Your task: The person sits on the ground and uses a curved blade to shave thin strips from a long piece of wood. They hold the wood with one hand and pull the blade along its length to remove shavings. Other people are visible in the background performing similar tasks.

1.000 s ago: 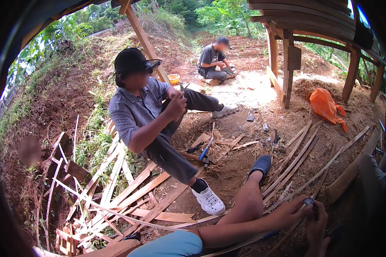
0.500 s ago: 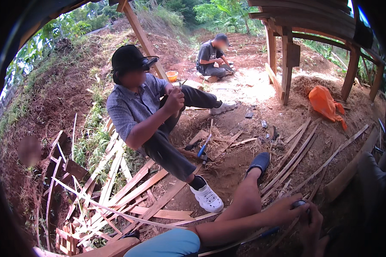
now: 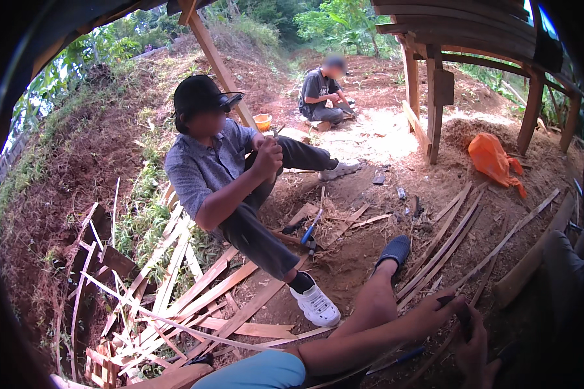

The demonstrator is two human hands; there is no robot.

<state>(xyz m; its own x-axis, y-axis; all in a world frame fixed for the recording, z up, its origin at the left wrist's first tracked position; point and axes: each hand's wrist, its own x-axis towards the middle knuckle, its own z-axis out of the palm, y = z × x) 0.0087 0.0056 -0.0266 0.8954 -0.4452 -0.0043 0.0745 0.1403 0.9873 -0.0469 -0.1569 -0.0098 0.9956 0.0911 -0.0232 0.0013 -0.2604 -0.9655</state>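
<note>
My left hand (image 3: pixel 438 310) reaches out over my bare knee at the lower right, its fingers curled round a small dark object (image 3: pixel 462 312). My right hand (image 3: pixel 474 343) sits just below it in shadow, touching the same dark object; its grip is unclear. Long thin bamboo strips (image 3: pixel 454 240) lie on the dirt right beyond both hands. My foot in a dark slipper (image 3: pixel 396 249) rests among them. A blue-handled tool (image 3: pixel 405 354) lies under my forearm.
A person in a black cap and grey shirt (image 3: pixel 207 168) sits facing me, hands at chest, one white shoe (image 3: pixel 316 306) near my leg. Another person (image 3: pixel 321 97) squats farther back. Split bamboo (image 3: pixel 194 292) is piled at left. Wooden posts (image 3: pixel 435 107) and an orange bag (image 3: pixel 490 159) stand right.
My two hands have drifted slightly lower and closer together around the dark object. The person in the cap has barely moved.
</note>
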